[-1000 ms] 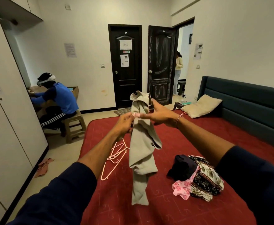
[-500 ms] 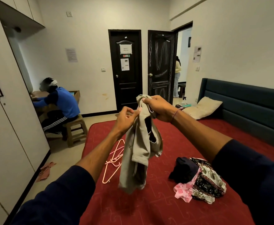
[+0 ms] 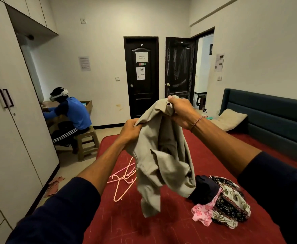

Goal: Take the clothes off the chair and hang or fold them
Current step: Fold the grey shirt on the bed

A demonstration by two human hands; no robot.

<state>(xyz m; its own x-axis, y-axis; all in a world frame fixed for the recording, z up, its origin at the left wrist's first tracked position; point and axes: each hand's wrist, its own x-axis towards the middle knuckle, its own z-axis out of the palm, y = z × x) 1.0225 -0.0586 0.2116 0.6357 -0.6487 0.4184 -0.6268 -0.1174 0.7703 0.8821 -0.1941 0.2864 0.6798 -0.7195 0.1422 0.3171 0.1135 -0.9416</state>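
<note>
Beige garment point(image 3: 163, 152) held up in the air above the red bed point(image 3: 161, 229), bunched and twisted, lower end dangling free. Left hand point(image 3: 131, 130) clenched on an edge; right hand point(image 3: 180, 111) grips the top, held higher, likely to find the garment's shape before hanging or folding. Pink hangers point(image 3: 124, 180) lie on the bed left of the garment; pile of clothes point(image 3: 221, 203) on its right, still unsorted.
</note>
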